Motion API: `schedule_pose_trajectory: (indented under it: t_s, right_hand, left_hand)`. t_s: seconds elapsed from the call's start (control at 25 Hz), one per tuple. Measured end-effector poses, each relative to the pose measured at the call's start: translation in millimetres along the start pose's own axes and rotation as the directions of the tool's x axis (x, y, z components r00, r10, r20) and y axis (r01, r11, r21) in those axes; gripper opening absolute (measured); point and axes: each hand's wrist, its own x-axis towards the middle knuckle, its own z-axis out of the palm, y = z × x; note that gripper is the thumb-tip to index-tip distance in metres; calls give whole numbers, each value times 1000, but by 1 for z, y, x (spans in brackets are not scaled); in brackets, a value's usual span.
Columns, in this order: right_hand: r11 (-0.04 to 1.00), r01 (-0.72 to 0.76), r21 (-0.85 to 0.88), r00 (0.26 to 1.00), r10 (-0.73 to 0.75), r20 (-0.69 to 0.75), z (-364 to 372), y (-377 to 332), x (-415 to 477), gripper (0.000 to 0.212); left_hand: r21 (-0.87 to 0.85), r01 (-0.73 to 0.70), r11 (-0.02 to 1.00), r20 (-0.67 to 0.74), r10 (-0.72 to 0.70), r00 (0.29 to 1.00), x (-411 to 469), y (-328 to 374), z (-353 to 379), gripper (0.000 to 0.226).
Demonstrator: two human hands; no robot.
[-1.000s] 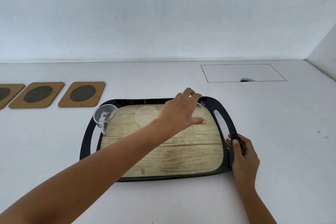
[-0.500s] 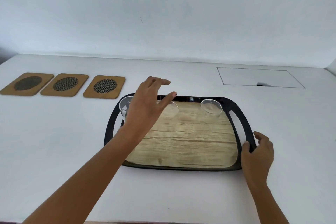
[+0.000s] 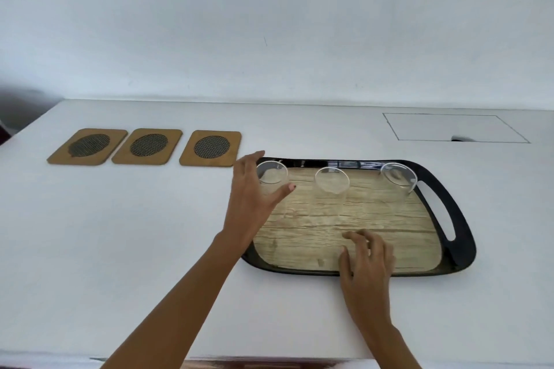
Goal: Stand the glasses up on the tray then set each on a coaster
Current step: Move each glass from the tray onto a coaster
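Brown coasters sit in a row at the far left of the white surface: the left coaster, the middle coaster and the right coaster, each with a dark mesh disc at its centre, all three bare. Just right of them I see my left hand reaching over the left end of the black tray, fingers spread apart and curved round the left glass, thumb on its near side; from this view I cannot tell whether they touch it yet. That glass stands upright at the tray's far left corner. Next along, the middle glass stands upright on the wood-patterned tray floor, free of either hand. Nearer to me, my right hand hangs over the tray's front rim, fingers loosely apart and bent, gripping nothing. Further right, the right glass stands upright by the tray's right handle slot. Beyond the tray, at the far right of the surface, a thin outlined rectangle marks a panel with a small notch on its near edge
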Motion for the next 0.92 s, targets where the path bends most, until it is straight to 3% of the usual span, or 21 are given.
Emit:
schedule_pose_trajectory:
  t_s: [0.28, 0.48, 0.76, 0.92]
  right_hand:
    - [1000, 2, 28, 999, -3, 39, 22, -45, -12, 25]
    - [998, 39, 40, 998, -41, 54, 40, -82, -29, 24]
    - [993, 80, 91, 996, -82, 18, 58, -130, -21, 22]
    - [968, 229, 103, 967, -238, 88, 82, -174, -11, 33]
  left_hand:
    - [-122, 54, 991, 106, -41, 994, 9, -27, 9, 84]
    - [-176, -46, 983, 157, 74, 985, 19, -37, -6, 77]
    - [-312, -129, 941, -65, 114, 991, 25, -43, -72, 72]
    - [-267, -130, 955, -179, 84, 980, 36, -60, -110, 69]
